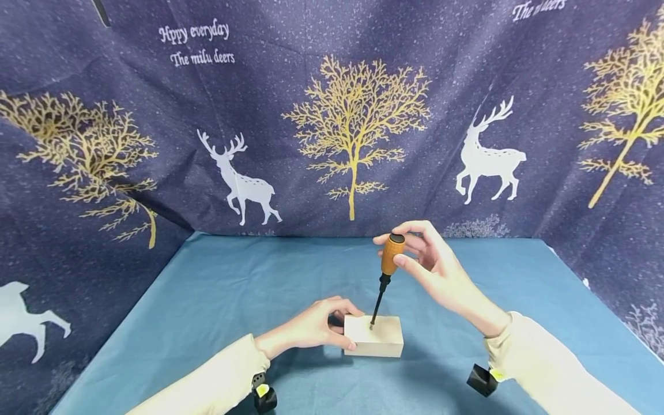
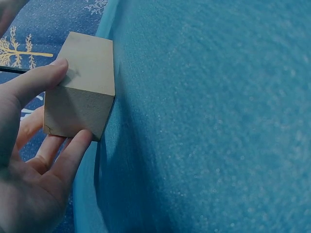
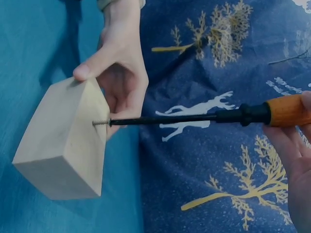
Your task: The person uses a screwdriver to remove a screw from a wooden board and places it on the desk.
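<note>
A pale wooden block [image 1: 374, 344] lies on the blue cloth, and a screw [image 3: 100, 123] stands partly sunk in its top face. My left hand [image 1: 317, 324] grips the block's left end, thumb on the near side and fingers behind. In my right hand [image 1: 433, 265] is a screwdriver [image 1: 392, 257] with an orange-brown handle and black shaft, pinched between thumb and fingers. Its tip meets the screw head, the shaft leaning slightly right at the top. The left wrist view shows the thumb and fingertips against the block [image 2: 90, 63], while the screw is out of sight there.
Blue cloth [image 1: 218, 288] covers the table around the block. Behind it hangs a dark blue curtain [image 1: 321, 34] printed with gold trees and white deer. A black wrist device [image 1: 482, 380] sits under the right sleeve, another [image 1: 266, 399] under the left.
</note>
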`<state>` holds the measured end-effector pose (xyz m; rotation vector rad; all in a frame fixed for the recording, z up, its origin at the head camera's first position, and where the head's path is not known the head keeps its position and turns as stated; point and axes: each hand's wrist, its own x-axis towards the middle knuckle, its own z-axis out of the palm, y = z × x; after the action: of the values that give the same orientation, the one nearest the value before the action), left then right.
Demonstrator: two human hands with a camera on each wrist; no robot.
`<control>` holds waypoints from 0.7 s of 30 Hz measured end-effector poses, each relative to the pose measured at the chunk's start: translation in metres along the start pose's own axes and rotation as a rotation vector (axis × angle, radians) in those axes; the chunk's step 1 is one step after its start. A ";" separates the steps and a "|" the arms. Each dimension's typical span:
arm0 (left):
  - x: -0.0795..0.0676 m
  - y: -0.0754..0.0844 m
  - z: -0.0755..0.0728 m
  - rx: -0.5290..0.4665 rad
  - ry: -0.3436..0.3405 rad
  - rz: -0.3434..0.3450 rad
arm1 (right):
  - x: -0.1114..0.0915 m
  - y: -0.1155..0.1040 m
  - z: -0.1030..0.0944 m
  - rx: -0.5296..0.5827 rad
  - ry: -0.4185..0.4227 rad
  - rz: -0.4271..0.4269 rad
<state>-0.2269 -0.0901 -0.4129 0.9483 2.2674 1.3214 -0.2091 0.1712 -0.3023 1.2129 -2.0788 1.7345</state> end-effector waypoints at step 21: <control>-0.001 0.001 0.000 0.002 0.005 0.009 | 0.006 -0.001 0.005 -0.134 0.246 0.155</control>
<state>-0.2260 -0.0903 -0.4119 0.9586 2.2717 1.3268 -0.2102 0.1639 -0.2997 0.7773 -2.1467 1.6766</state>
